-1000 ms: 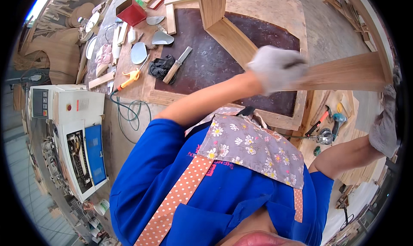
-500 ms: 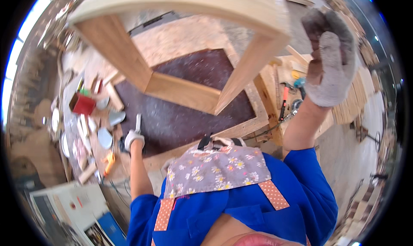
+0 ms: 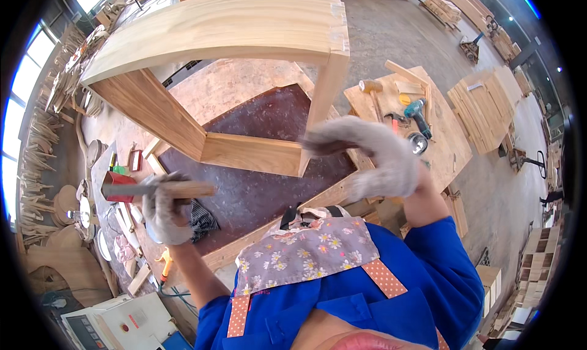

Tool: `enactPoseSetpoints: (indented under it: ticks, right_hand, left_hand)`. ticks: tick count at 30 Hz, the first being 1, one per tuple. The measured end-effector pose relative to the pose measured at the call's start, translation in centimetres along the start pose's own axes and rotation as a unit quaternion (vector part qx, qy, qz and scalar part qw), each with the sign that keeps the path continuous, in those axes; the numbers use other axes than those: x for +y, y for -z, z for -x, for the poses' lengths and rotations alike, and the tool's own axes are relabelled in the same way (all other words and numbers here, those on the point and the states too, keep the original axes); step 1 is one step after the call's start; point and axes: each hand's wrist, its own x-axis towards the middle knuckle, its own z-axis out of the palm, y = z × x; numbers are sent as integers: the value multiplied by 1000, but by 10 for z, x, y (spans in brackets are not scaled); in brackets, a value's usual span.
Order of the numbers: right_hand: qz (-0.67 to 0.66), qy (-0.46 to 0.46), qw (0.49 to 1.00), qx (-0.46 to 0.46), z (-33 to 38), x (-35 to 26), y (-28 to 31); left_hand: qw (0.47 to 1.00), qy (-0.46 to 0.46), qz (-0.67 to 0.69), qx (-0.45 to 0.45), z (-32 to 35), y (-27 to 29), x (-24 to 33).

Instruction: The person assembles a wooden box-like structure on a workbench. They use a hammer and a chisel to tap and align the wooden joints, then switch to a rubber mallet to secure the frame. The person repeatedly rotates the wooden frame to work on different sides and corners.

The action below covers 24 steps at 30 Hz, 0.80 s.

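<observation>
A pale wooden box frame [image 3: 251, 145] with a curved top piece stands on the dark brown mat [image 3: 263, 185] on the workbench. In my left hand [image 3: 166, 212], which wears a whitish glove, is a blurred wooden-handled tool [image 3: 194, 189] with a long flat grey part, chisel-like in shape. My fingers wrap round it, left of the frame. My right hand [image 3: 382, 160], also gloved, is smeared by motion. Its thumb is apart from its outstretched fingers, and it holds nothing visible. The fingertips overlap the frame's lower right corner; I cannot tell whether they touch. A dark striped cloth [image 3: 203, 220] lies beside my left hand.
On the bench's left lie a red box [image 3: 117, 186], several strips and an orange-yellow tool [image 3: 165, 263]. A side table at right bears a teal power drill [image 3: 417, 114], a hammer [image 3: 393, 125], a mallet [image 3: 369, 86] and a tape roll [image 3: 417, 143]. Stacked boards [image 3: 483, 114] stand beyond.
My right hand has come down and left from its raised place to the frame's side. My left hand has risen leftward off the mat with the wooden-handled tool. The frame sits farther left in view.
</observation>
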Motion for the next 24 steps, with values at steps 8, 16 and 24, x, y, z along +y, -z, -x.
enactPoseSetpoints:
  ticks: [8,16,24]
  right_hand:
    - [68,26,995,64,-18,-26,-39]
    - [271,-218,926,145,6,-127,64]
    - [472,-94,874,-67,-25,-120,95]
  left_hand:
    - [901,-221,-240,-287,-5,-151,75]
    - [636,-529,-555,-87,-95,-141,109]
    - [654,-537,-529,-62,-119,-126,75]
